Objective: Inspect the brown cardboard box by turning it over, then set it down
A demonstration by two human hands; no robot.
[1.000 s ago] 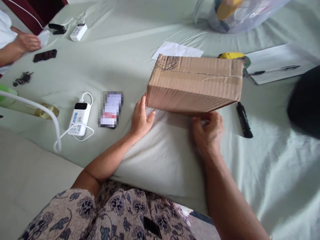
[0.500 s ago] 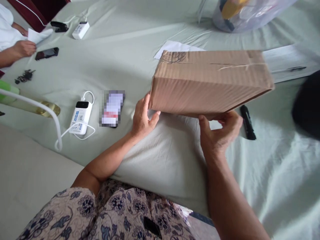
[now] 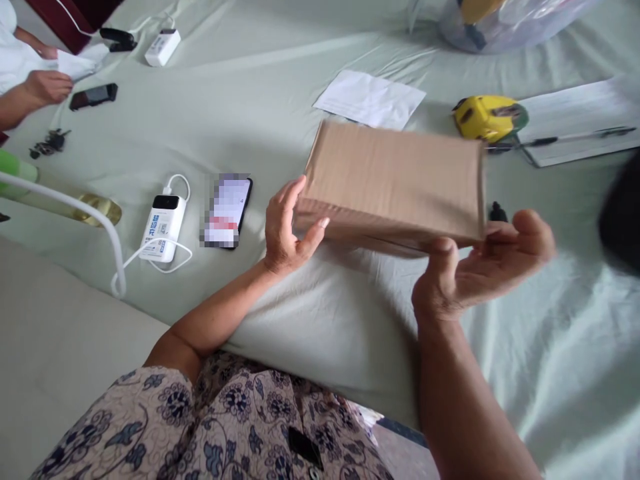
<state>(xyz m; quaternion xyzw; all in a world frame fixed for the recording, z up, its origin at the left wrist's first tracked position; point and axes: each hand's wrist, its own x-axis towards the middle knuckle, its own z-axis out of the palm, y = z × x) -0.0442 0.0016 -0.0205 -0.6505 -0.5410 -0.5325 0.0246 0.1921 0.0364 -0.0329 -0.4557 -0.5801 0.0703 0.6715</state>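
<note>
A brown cardboard box (image 3: 393, 183) is held tilted above the cloth-covered table, between my two hands. My left hand (image 3: 290, 230) grips its left end, thumb on the near side and fingers along the left edge. At the near right corner, my right hand (image 3: 483, 267) supports the box with the thumb at the lower edge; some of its fingers reach underneath or behind and are partly hidden. Behind the box lies a white paper (image 3: 370, 99). A yellow tape measure (image 3: 485, 119) sits past its far right corner.
A phone (image 3: 227, 212) and a white power bank (image 3: 164, 227) with a cable lie left of the box. A pen (image 3: 590, 137) rests on a sheet (image 3: 575, 107) at right. A plastic container (image 3: 500, 27) stands at the back. At far left, another person's hand (image 3: 49, 88) holds paper.
The box has been turned and lowered toward me, so a different face shows. My right hand has shifted right with its fingers more spread. The tape measure has come into sight.
</note>
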